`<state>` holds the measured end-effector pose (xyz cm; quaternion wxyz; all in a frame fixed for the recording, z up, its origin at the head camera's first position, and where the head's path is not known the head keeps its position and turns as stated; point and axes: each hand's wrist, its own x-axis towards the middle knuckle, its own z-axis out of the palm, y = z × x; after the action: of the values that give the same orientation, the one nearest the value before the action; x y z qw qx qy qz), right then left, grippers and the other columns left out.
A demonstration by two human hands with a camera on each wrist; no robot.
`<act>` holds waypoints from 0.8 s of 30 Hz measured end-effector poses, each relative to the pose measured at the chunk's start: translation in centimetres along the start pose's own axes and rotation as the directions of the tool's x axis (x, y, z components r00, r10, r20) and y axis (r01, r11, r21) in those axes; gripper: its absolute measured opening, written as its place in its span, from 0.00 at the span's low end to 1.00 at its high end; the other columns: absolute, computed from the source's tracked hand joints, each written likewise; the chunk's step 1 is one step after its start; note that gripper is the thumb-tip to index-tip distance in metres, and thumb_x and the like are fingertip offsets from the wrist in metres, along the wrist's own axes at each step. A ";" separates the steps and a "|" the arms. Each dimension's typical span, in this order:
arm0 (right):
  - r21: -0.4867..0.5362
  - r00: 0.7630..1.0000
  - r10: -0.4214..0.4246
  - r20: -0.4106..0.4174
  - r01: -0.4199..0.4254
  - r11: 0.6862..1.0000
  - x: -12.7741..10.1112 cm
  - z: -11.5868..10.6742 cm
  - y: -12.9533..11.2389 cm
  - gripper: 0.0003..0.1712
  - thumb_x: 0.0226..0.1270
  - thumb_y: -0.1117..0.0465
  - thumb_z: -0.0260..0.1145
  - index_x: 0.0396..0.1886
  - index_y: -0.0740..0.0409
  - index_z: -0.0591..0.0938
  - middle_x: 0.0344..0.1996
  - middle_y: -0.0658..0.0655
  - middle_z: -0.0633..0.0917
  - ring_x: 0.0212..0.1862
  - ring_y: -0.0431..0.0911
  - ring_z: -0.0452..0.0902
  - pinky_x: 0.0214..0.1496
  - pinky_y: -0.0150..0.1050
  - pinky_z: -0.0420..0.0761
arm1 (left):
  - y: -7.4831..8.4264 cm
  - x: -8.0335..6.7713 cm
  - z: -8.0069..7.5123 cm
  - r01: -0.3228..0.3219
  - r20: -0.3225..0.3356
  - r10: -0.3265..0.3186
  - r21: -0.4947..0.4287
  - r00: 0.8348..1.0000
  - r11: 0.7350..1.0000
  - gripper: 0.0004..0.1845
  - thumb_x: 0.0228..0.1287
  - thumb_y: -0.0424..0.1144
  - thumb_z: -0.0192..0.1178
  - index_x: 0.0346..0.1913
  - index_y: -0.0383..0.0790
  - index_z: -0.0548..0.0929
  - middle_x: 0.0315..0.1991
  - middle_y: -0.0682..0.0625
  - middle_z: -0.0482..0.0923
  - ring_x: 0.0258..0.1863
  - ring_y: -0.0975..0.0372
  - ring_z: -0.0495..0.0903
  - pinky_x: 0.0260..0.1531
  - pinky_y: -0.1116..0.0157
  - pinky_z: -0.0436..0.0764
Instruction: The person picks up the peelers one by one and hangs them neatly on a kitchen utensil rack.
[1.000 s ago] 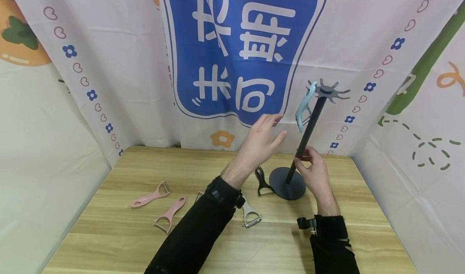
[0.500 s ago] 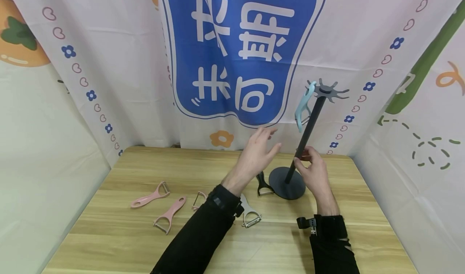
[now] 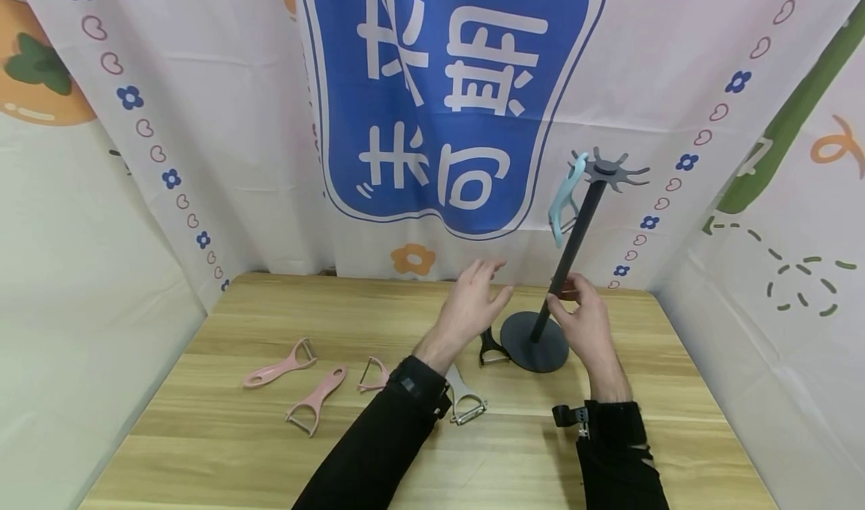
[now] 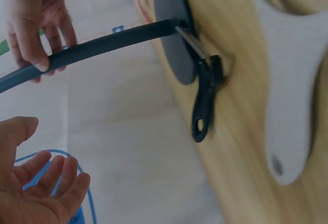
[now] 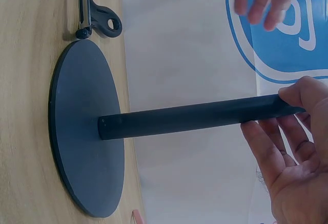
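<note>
A dark stand [image 3: 574, 247] with a round base [image 3: 534, 342] and a hooked top [image 3: 608, 169] stands on the wooden table [image 3: 270, 435]. A light blue peeler [image 3: 562, 200] hangs from one hook. My right hand [image 3: 583, 315] grips the pole [image 5: 195, 116] between thumb and fingers. My left hand [image 3: 473, 300] hovers open in the air left of the pole, holding nothing. A black peeler [image 3: 492, 342] lies by the base, also seen as the black peeler [image 4: 205, 98]. A grey peeler [image 3: 465, 399] lies under my left forearm.
Three pink peelers [image 3: 280, 363] [image 3: 316, 399] [image 3: 373, 375] lie on the left half of the table. Printed cloth walls [image 3: 169, 157] close in the back and both sides. The table's front edge runs along the bottom.
My left hand has dropped from beside the hanging blue peeler down toward the table, staying open. The right hand keeps its hold on the pole.
</note>
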<state>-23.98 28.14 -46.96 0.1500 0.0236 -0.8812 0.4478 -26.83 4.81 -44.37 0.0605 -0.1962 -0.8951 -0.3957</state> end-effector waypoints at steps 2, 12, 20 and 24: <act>0.001 1.000 0.001 -0.004 -0.001 1.000 0.0 0.0 0.0 0.23 0.89 0.66 0.68 0.76 0.64 0.81 0.67 0.73 0.86 0.71 0.72 0.86 0.77 0.79 0.81 | -0.3 -0.1 0.3 0.012 0.007 -0.012 -0.001 1.000 1.000 0.31 0.91 0.47 0.67 0.86 0.42 0.77 0.78 0.41 0.82 0.76 0.49 0.85 0.75 0.49 0.91; 0.012 1.000 -0.002 -0.016 0.002 1.000 0.2 0.0 0.0 0.22 0.88 0.67 0.68 0.75 0.66 0.81 0.66 0.74 0.86 0.71 0.73 0.86 0.78 0.79 0.82 | -2.1 -0.4 1.8 0.024 0.007 -0.024 0.016 1.000 1.000 0.30 0.89 0.46 0.68 0.84 0.40 0.79 0.80 0.39 0.81 0.80 0.45 0.83 0.82 0.47 0.86; 0.011 1.000 0.001 -0.015 -0.001 1.000 0.2 0.0 0.0 0.22 0.88 0.67 0.68 0.75 0.66 0.81 0.66 0.74 0.86 0.71 0.73 0.86 0.78 0.79 0.81 | -3.1 -0.6 2.8 0.041 0.012 -0.042 0.090 0.999 0.995 0.28 0.88 0.43 0.70 0.81 0.36 0.80 0.77 0.37 0.83 0.77 0.43 0.85 0.80 0.47 0.88; 0.015 1.000 -0.001 -0.013 0.001 1.000 0.2 0.0 0.0 0.22 0.88 0.67 0.68 0.75 0.66 0.81 0.66 0.74 0.86 0.70 0.72 0.86 0.78 0.78 0.82 | -3.6 -0.8 3.2 0.046 0.013 -0.048 0.147 0.999 0.988 0.27 0.87 0.42 0.72 0.79 0.34 0.82 0.75 0.36 0.84 0.75 0.43 0.86 0.79 0.48 0.89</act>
<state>-24.17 28.15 -46.92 0.1557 0.0225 -0.8767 0.4546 -27.34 4.73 -49.26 0.0581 -0.1733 -0.9267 -0.3283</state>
